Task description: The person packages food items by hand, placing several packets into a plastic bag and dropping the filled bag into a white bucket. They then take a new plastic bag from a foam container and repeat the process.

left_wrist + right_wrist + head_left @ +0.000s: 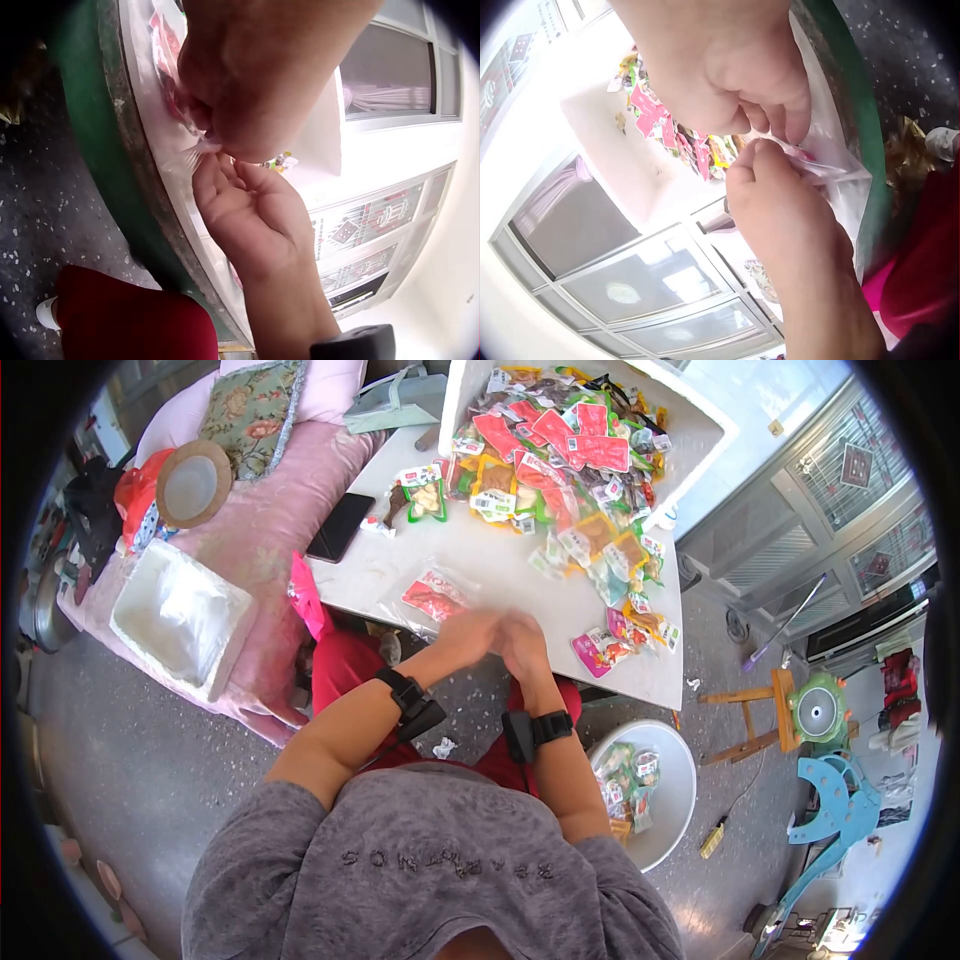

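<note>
A clear plastic bag [405,605] with red packets [435,596] inside lies at the front of the white table. My left hand [465,640] and right hand [525,648] meet over the table's front edge, blurred in the head view. In the left wrist view, the left fingers pinch the bag's gathered plastic [196,150], and the curled right fingertips hold it right beside them. The right wrist view shows both sets of fingertips close together on the bag's end, with loose plastic [840,169] spreading out past them.
A white foam box [700,435] spills colourful snack packets [600,540] onto the table [365,575]. A phone [341,527] lies at the left edge. Pink packets [600,650] sit at right, above a white bucket [680,800] of packets. A foam tray [180,615] rests on the pink couch.
</note>
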The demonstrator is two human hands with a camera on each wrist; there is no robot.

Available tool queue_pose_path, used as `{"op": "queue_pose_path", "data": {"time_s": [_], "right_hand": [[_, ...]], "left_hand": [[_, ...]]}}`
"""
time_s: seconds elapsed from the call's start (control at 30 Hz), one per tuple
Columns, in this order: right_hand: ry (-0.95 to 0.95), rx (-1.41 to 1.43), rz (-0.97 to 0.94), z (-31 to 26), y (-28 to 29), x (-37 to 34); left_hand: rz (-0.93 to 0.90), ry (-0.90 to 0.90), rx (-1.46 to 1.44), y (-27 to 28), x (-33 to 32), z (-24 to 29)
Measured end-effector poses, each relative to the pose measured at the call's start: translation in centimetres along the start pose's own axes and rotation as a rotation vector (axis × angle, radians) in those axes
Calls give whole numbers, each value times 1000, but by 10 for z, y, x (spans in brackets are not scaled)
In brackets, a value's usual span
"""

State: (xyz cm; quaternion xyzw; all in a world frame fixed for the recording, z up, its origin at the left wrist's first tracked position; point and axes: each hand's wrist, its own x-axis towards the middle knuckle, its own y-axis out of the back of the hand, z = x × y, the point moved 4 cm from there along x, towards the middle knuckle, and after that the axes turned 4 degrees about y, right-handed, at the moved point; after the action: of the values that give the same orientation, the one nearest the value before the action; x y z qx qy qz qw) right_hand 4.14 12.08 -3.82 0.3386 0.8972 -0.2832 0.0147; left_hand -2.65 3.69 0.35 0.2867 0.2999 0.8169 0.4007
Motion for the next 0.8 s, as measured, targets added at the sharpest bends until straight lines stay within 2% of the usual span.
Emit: {"op": "queue_pose_path", "data": {"time_s": [0.07, 0.17, 0.27, 0.3, 0.37, 0.4, 0.5, 0.6, 0.63, 0.73, 0.8], "right_hand": [[-32, -78, 75, -10, -4, -6], [29, -336, 130, -28, 9, 5], [116, -400, 124, -63, 10, 24], [124, -434, 131, -73, 11, 34], [209, -485, 160, -93, 14, 56], [250, -510, 173, -104, 17, 70], [630, -930, 85, -121, 51, 146], [428, -1444, 227, -154, 11, 152], [523, -1529, 316, -150, 17, 170], [525, -1780, 344, -141, 14, 199], [419, -1878, 415, -138, 16, 206]], "left_hand": [[28, -37, 69, -5, 2, -13], [34, -54, 235, -7, 5, -22], [185, -217, 181, -7, 9, -37], [181, -212, 192, -6, 10, -40], [173, -199, 215, -4, 10, -42], [227, -234, 193, -2, 9, -40], [334, -309, 140, 2, 5, -36], [328, -320, 126, 1, 5, -40], [312, -315, 131, 0, 5, -41], [290, -323, 128, 3, 6, -39], [280, -327, 121, 3, 6, -40]]}}
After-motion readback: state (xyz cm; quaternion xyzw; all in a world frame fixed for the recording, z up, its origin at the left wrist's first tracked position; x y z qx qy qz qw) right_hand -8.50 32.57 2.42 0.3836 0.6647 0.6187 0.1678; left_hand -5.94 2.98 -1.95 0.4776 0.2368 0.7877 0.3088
